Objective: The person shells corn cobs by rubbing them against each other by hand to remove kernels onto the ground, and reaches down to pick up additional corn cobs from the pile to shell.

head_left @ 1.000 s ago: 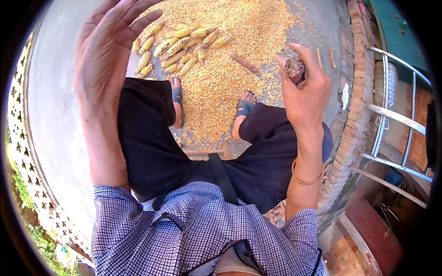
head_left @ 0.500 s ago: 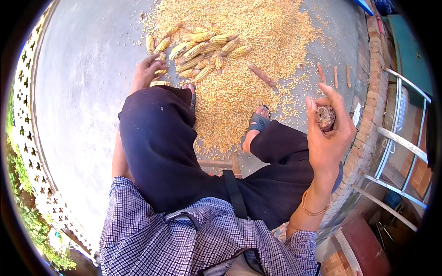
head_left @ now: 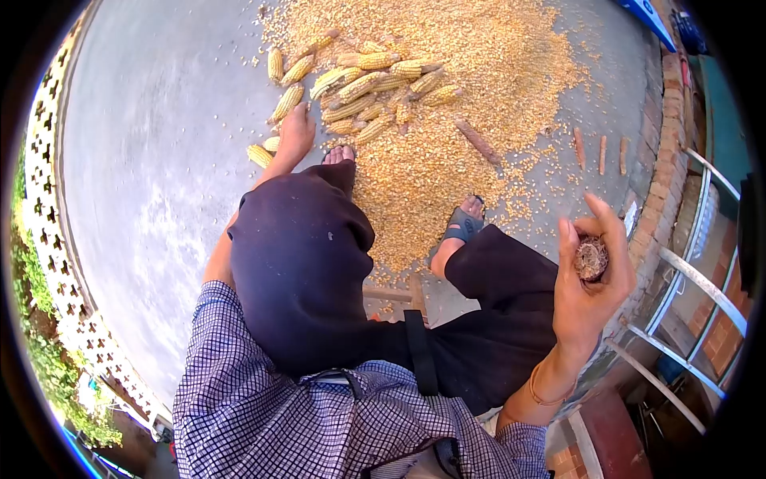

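My right hand point(head_left: 594, 295) is raised at the right, its fingers curled round a corncob point(head_left: 591, 259) seen end-on, with a pale round tip and dark reddish-brown sides. On the left, my left hand point(head_left: 296, 134) reaches down beside my knee, right by a yellow ear of corn point(head_left: 288, 101); its fingers are mostly hidden behind the back of the hand. Two more ears point(head_left: 259, 155) lie just below that wrist. To the right of it, a heap of corn ears point(head_left: 363, 86) rests on loose corn kernels point(head_left: 479, 64).
A bare reddish cob point(head_left: 478, 142) lies on the kernels, and three thin ones point(head_left: 602, 154) lie on the concrete floor point(head_left: 159, 160). My sandalled foot point(head_left: 463, 223) stands at the kernels' edge. A low brick border point(head_left: 670, 144) and a metal ladder-like frame point(head_left: 702, 279) are at the right.
My left hand, fingers spread before, has lowered and turned beside the corn ears. My right hand keeps its hold on the corncob. The whole view has shifted slightly.
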The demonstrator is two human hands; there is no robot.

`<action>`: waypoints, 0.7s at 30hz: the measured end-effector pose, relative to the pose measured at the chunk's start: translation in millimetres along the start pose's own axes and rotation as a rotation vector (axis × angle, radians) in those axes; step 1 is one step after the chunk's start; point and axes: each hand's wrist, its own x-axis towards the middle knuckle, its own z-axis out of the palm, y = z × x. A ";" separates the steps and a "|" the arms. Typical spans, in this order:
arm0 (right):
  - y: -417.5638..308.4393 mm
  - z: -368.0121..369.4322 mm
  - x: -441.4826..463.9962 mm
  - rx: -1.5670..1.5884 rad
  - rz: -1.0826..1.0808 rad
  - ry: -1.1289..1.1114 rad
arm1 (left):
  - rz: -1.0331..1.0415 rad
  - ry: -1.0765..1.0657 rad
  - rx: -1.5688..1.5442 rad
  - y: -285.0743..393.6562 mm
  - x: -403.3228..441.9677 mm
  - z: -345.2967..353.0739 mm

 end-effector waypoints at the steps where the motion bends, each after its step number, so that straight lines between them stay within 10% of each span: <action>1: -0.2 1.8 0.3 -0.002 -0.020 0.001 | 0.023 -0.017 -0.005 -0.4 6.6 -0.3; 21: -1.7 13.0 9.2 -0.039 -0.026 -0.056 | -0.003 -0.198 0.388 21.1 72.3 35.7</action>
